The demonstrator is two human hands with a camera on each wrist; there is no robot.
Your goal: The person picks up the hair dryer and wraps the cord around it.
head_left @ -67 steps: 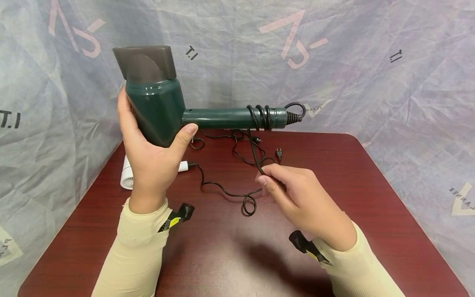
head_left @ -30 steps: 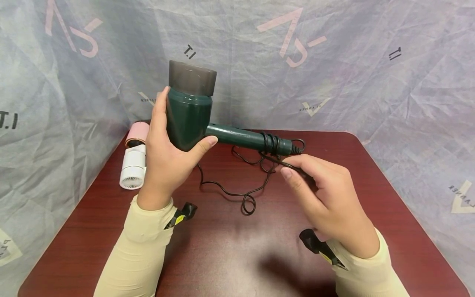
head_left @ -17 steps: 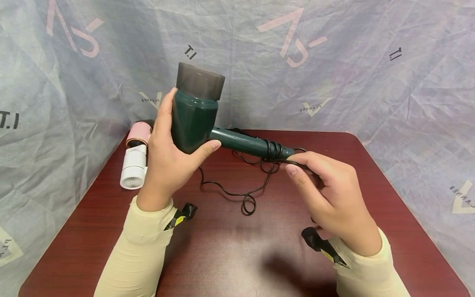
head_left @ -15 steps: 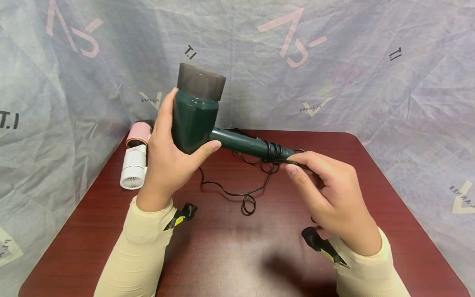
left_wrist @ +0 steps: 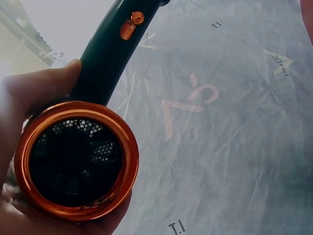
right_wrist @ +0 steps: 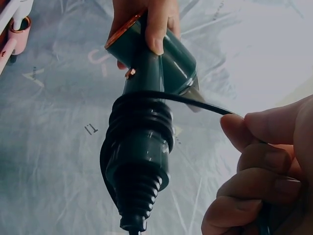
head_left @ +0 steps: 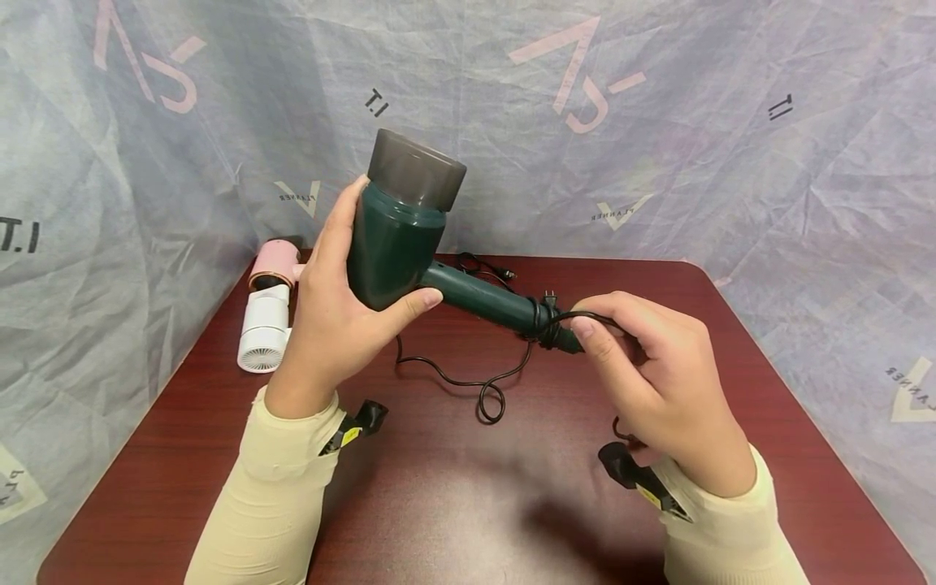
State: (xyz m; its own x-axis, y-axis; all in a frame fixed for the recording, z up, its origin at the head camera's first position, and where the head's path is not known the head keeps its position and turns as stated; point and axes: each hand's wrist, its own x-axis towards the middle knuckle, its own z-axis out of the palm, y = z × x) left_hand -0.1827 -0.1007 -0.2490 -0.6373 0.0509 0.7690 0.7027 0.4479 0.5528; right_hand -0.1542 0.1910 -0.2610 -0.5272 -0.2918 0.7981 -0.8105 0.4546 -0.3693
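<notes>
"T.I" (head_left: 377,103) and mirrored "PLANNER" (head_left: 613,215) on backdrop (head_left: 483,106)

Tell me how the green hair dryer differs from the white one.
The green hair dryer is held up in the left hand; the white hair dryer lies on the table. The green one's nozzle points upward; the white one's grille faces the person. Both have rounded bodies.

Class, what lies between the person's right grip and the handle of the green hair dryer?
A stretch of black cord, running from the coils round the handle to the right grip; this shows in the right wrist view.
</notes>
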